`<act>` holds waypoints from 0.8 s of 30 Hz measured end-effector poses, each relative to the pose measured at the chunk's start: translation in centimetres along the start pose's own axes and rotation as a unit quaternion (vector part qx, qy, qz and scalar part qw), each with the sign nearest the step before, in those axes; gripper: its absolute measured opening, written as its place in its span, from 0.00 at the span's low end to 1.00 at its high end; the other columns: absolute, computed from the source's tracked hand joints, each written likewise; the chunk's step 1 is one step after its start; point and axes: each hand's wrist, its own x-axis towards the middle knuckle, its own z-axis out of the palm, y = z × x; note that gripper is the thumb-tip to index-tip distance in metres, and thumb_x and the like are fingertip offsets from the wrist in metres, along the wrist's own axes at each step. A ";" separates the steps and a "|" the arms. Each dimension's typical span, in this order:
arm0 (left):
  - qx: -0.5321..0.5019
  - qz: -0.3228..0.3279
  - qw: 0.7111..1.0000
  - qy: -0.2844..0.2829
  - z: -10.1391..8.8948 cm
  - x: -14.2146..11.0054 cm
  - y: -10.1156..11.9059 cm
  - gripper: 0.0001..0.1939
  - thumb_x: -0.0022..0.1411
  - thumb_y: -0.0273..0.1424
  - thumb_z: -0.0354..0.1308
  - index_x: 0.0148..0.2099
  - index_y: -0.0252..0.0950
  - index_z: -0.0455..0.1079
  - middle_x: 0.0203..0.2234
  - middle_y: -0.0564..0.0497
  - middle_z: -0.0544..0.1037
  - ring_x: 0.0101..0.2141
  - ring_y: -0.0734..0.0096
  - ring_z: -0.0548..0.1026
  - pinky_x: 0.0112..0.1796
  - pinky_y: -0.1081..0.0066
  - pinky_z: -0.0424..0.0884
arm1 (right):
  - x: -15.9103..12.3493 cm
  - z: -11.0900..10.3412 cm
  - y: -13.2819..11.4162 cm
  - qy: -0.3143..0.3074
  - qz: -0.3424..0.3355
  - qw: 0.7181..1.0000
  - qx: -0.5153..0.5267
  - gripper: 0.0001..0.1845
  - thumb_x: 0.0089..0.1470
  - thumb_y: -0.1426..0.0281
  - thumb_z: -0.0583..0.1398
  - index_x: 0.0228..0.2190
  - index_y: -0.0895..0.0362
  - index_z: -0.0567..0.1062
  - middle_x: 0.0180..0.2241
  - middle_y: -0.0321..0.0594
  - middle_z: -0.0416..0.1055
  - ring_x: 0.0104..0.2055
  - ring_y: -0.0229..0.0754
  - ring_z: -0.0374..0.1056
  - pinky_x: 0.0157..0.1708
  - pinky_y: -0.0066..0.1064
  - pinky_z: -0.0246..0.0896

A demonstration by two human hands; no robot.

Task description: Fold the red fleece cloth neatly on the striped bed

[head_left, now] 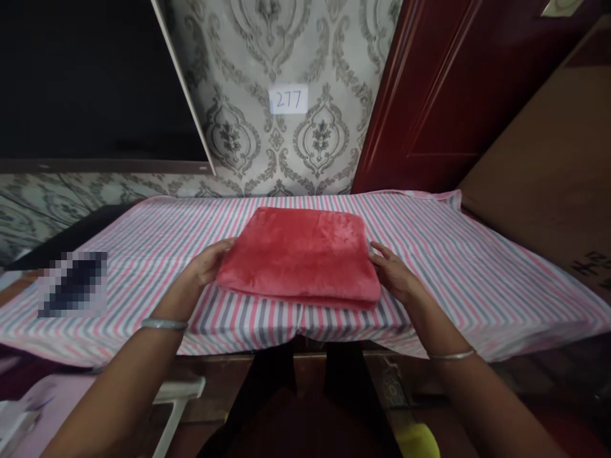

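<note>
A folded red fleece cloth (300, 257) lies flat in the middle of a table covered with a pink, grey and white striped sheet (477, 267). My left hand (207, 264) rests against the cloth's left edge with its fingers stretched along it. My right hand (394, 273) is pressed to the right edge, fingers extended and slightly curled toward the fabric. Neither hand is lifting the cloth; it sits on the sheet. A thin bangle shows on each wrist.
A blurred dark patch (72, 283) lies on the sheet at the left. Patterned wallpaper with a paper label reading 277 (288, 100) is behind the table. A dark red door (453, 89) stands at the back right, and brown board (548, 165) leans at the right.
</note>
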 end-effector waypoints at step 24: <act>0.196 0.135 0.970 0.058 3.2 14.5 2.2 0.38 0.48 0.23 0.65 0.63 0.37 0.68 0.37 0.47 0.81 0.30 0.66 0.77 0.35 0.66 0.77 | 12.6 2.4 1.1 0.132 -0.187 0.952 -0.204 0.42 0.48 0.68 0.60 0.65 0.63 0.63 0.60 0.57 0.69 0.62 0.57 0.66 0.62 0.49 0.62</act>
